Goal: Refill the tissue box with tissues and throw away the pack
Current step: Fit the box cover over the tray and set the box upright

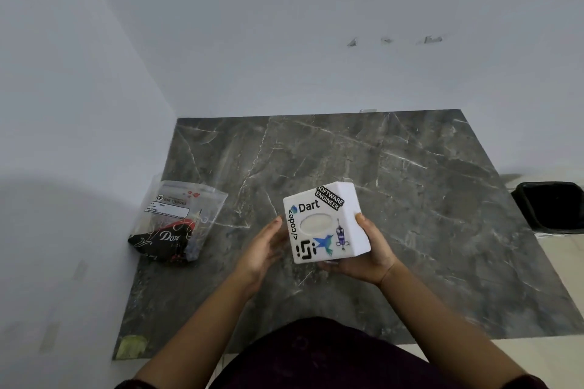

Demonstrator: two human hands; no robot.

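Note:
A white cube-shaped tissue box (325, 224) covered in stickers is lifted above the dark marble surface, its oval opening facing me. My right hand (369, 249) grips its right side and underside. My left hand (268, 246) is against its left side with fingers spread; whether it touches the box is hard to tell. A clear plastic tissue pack (177, 221) with black and red print lies on the marble at the left, near the wall, apart from both hands.
The dark marble slab (395, 183) sits in a corner between white walls at the back and left. A black bin (550, 205) stands on the pale floor past the slab's right edge. A greenish patch (131, 346) marks the slab's near left corner.

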